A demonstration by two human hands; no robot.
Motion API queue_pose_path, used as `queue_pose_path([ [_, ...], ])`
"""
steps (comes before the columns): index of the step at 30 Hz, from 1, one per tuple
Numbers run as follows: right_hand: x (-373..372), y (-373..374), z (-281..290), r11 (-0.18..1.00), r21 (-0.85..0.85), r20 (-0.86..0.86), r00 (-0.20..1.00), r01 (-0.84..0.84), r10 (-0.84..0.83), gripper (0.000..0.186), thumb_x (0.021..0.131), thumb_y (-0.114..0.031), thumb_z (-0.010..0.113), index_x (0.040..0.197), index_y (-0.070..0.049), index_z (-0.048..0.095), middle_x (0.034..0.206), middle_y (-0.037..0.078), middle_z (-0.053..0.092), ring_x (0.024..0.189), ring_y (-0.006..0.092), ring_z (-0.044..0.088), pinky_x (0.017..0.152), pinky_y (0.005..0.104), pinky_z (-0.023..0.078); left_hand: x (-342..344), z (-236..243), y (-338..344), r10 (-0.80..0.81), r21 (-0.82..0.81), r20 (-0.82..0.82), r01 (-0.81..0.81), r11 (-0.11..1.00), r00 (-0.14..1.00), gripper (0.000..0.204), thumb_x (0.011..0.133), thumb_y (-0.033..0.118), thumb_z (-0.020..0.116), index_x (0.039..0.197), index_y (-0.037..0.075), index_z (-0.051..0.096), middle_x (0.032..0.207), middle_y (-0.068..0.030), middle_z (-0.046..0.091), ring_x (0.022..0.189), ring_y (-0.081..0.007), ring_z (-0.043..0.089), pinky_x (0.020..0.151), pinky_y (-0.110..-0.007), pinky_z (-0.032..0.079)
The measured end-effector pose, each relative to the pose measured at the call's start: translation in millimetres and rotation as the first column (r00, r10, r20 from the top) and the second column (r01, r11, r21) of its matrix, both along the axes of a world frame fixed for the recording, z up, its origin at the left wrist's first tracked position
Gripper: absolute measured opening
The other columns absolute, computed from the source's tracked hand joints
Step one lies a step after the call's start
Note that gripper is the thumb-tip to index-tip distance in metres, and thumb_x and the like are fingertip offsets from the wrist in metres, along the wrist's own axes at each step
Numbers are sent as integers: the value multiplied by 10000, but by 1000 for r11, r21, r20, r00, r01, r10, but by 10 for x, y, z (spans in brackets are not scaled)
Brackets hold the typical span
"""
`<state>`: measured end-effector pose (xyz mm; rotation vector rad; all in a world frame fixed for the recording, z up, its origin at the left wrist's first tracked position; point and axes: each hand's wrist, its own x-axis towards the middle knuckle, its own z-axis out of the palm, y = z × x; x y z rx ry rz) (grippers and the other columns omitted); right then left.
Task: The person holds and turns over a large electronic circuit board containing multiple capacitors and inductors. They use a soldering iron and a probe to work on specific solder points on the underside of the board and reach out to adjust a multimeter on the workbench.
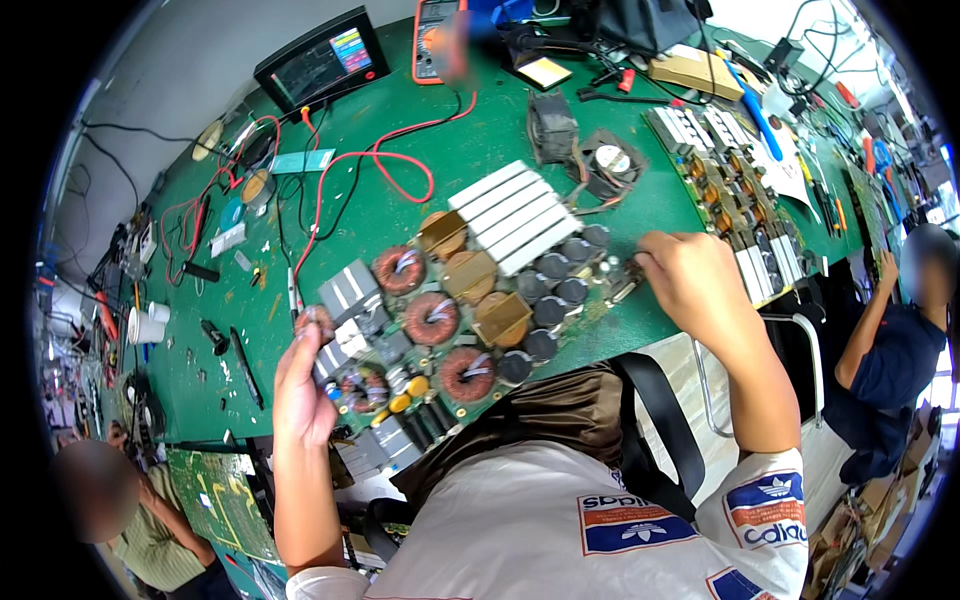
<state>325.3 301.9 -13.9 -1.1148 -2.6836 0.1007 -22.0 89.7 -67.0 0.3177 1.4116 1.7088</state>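
Note:
A large circuit board [455,310] lies tilted at the near edge of the green bench, crowded with parts. It carries reddish copper-wound coils [431,318], brown-wrapped transformers [470,276], black round capacitors [553,266] and a ribbed silver heat sink [515,217]. My left hand [305,390] grips the board's left end, its fingers partly hidden behind a small coil. At the opposite end, the curled fingers of my right hand [690,280] pinch the board's right edge. Beside my left fingertips is a test probe [293,290] on a red lead; its tip is hard to make out.
Behind the board sit a black fan [610,165] and an orange multimeter [436,45]. A screen device [322,62] stands at the back left. To the right lies another populated board [725,190]. People sit at both sides; a metal-framed chair [815,370] is at right.

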Motion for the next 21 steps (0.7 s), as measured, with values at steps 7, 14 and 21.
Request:
queue_pose_path([
  [7,186,-58,-22,996,5,-22,995,94,-94,95,854,-77,651,830,-18,581,707,207,620,676,417,619,603,492,483,-43,109,219,-284,-36,96,289,957,954,538,944,229,636,1387,-3,437,1260,-86,576,1116,-193,585,911,-360,512],
  [14,199,-42,-67,999,4,-28,999,40,-40,129,869,-109,636,808,-19,566,700,190,619,661,408,623,588,488,491,-164,103,226,-216,-175,-54,204,963,975,364,953,305,640,1191,31,616,1092,-67,667,967,-171,644,817,-322,532],
  [21,309,-117,-86,994,-12,-183,977,111,-111,253,853,-152,715,1059,-24,642,694,128,642,583,309,631,538,403,487,-551,-8,188,-376,-330,-165,309,892,912,513,968,404,572,1343,54,559,1195,-50,669,1016,-123,608,770,-259,455],
])
